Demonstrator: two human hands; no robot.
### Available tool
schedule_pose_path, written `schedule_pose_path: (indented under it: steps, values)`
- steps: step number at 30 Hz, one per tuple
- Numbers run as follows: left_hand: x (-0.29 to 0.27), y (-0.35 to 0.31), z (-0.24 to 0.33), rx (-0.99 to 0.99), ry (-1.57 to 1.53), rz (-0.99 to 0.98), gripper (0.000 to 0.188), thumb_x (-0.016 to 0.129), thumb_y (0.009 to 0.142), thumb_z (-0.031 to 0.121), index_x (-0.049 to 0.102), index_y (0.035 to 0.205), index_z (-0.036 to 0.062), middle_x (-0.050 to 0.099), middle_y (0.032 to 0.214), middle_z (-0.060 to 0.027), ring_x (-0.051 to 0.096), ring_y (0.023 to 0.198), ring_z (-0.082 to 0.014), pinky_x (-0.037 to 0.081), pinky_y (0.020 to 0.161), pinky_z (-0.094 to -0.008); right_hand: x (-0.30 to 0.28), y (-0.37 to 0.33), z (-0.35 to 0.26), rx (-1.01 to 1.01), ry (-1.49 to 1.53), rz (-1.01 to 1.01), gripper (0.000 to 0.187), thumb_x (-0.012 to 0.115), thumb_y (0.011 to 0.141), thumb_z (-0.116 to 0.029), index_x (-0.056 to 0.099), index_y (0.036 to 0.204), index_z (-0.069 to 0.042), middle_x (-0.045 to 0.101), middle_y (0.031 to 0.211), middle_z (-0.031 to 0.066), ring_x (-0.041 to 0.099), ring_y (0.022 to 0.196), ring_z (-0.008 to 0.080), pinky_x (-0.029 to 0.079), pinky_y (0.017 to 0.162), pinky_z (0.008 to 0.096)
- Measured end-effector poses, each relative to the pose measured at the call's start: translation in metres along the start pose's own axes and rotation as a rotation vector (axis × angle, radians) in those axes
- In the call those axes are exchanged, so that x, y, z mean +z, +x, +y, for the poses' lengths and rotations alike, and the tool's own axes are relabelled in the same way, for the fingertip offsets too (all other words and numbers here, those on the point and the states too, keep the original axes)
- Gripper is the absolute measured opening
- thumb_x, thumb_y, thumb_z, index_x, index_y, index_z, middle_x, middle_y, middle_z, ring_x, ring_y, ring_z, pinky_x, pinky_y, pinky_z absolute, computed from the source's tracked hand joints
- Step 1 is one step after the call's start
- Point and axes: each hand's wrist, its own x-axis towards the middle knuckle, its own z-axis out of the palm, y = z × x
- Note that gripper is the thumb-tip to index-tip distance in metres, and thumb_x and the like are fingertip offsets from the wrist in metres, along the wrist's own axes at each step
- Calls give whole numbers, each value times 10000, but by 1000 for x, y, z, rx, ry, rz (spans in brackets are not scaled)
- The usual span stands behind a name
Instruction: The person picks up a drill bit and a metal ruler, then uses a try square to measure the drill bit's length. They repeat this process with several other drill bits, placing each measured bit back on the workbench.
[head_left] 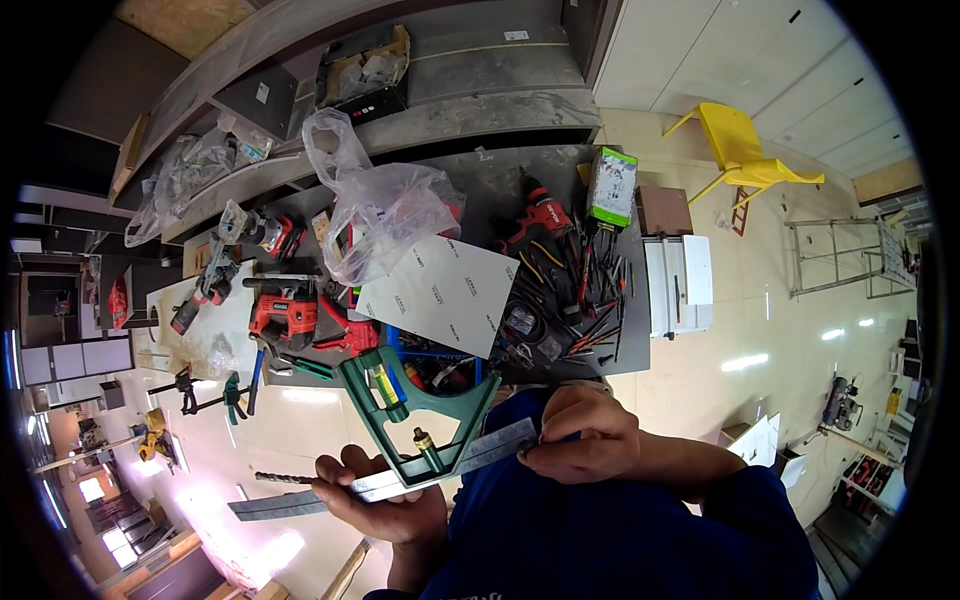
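Note:
My left hand (390,510) is closed around a combination square with a green head (452,402), a small level vial and a brass knob (424,440). Its long steel rule (280,508) slants up toward the right. A dark twist drill bit (283,478) pokes out leftward by my left fingers. At the rule's right end, my right hand (585,435) has thumb and fingers pinched together. Something small and dark shows at those fingertips, too small to name. The square is held up in front of the bench, close to my blue shirt.
On the dark bench (630,335) lie a white printed sheet (440,290), a clear plastic bag (385,215), a red drill (545,215), a red jigsaw (283,308), and several bits and pliers. A green-and-white box (612,187) stands at its right. A yellow chair (735,140) is beyond.

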Motion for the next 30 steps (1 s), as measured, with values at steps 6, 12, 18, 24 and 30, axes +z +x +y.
schedule_pose_path:
  steps: [6, 12, 18, 24, 30]
  values:
    - [-3, 0, 0, -11, -6, -28, 316, 327, 1023, 421, 386, 862, 155, 320, 583, 38, 249, 319, -27, 377, 340, -173, 0, 0, 1, -14, -2, 12, 186, 801, 660, 20, 694, 804, -28, 576, 882, 72, 560, 632, 148, 444, 492, 248]
    - [0, 0, 0, -11, -10, -27, 324, 305, 1026, 422, 383, 863, 153, 309, 595, 37, 248, 320, -30, 414, 376, -174, -2, 2, -1, -9, -20, -1, 178, 807, 690, -19, 661, 793, -17, 588, 871, 83, 593, 659, 160, 501, 550, 262]
    - [1, 1, -1, -13, -4, -7, 325, 307, 1026, 418, 385, 861, 149, 313, 597, 35, 241, 321, -37, 363, 345, -176, -3, 1, 0, -5, -20, -11, 170, 803, 677, -2, 686, 800, -21, 581, 893, 80, 587, 663, 162, 475, 526, 257]
    - [3, 2, -5, 9, -31, 9, 317, 342, 1017, 416, 375, 846, 151, 333, 604, 36, 245, 327, -47, 295, 321, -169, -8, 7, -5, 133, 14, -64, 147, 778, 726, -21, 677, 833, -29, 573, 889, 64, 594, 712, 155, 477, 564, 263]
    - [5, 3, -7, 14, 64, 83, 340, 333, 1011, 449, 348, 849, 150, 331, 587, 37, 282, 313, -38, 311, 290, -176, -3, 3, -2, 87, -16, -28, 156, 756, 728, -9, 675, 861, -30, 560, 878, 69, 586, 690, 169, 480, 548, 275]
